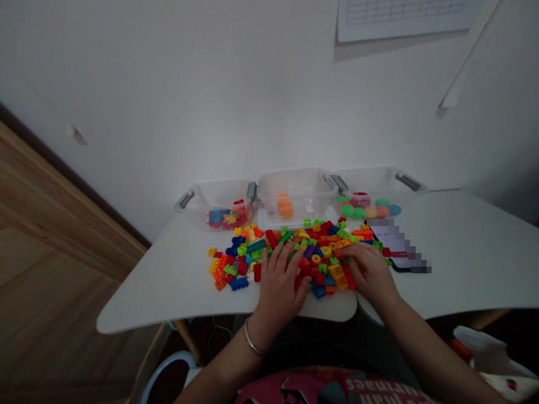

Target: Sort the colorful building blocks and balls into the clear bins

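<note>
Multicoloured plastic building blocks (pixel 310 251) lie heaped on a smooth white desk (pixel 147 292), in front of three clear plastic bins (pixel 269 191) lined up by a pale wall (pixel 210 90). The left hand (pixel 278 280), fingers spread and clasping nothing, extends over the pile; the right hand (pixel 373 272) bends its fingers at the pile's right side, near a yellow-orange studded block (pixel 343 243), though whether it grips anything cannot be told.
</note>
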`<state>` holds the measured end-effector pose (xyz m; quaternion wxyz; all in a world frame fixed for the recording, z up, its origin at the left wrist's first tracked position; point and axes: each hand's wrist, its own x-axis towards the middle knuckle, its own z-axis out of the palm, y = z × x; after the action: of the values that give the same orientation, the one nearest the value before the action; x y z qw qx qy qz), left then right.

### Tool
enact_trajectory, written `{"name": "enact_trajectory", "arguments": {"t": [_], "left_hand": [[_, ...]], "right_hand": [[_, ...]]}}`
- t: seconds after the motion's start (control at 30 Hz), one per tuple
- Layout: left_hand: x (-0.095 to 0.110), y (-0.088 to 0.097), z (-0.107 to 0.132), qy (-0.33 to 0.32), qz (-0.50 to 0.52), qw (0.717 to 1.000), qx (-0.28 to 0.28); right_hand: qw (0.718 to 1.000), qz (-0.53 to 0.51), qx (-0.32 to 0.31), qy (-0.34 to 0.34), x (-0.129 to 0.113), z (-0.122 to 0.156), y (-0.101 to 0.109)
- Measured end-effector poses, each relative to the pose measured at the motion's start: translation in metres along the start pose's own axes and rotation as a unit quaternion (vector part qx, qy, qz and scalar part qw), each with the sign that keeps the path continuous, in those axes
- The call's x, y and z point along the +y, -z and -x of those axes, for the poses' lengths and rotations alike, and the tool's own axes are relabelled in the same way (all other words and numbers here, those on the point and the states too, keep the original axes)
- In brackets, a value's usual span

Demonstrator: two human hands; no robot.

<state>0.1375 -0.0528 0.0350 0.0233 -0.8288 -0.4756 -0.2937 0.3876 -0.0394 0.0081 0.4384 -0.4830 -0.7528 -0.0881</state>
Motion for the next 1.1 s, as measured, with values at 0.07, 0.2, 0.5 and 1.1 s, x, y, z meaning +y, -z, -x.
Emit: {"name": "enact_trajectory", "arguments": {"t": [0.07,0.2,0.5,1.1], "left_hand": [[0.0,-0.003,0.001,-0.013,-0.013,1.0,0.003],[-0.003,-0.01,-0.001,-0.021,-0.035,0.999,0.004],[-0.004,-0.013,-0.003,0.007,-0.028,1.0,0.003],[-0.005,-0.018,-0.001,-0.045,-0.051,0.997,0.033]], "right_hand": [[1.0,0.005,0.006,0.007,0.0,0.0,0.0],[1.0,0.017,0.01,0.009,0.001,0.001,-0.001],[0.997,0.072,0.024,-0.024,0.005,0.003,-0.002],[0.989,0.116,-0.052,0.074,-0.027,0.006,0.01]]}}
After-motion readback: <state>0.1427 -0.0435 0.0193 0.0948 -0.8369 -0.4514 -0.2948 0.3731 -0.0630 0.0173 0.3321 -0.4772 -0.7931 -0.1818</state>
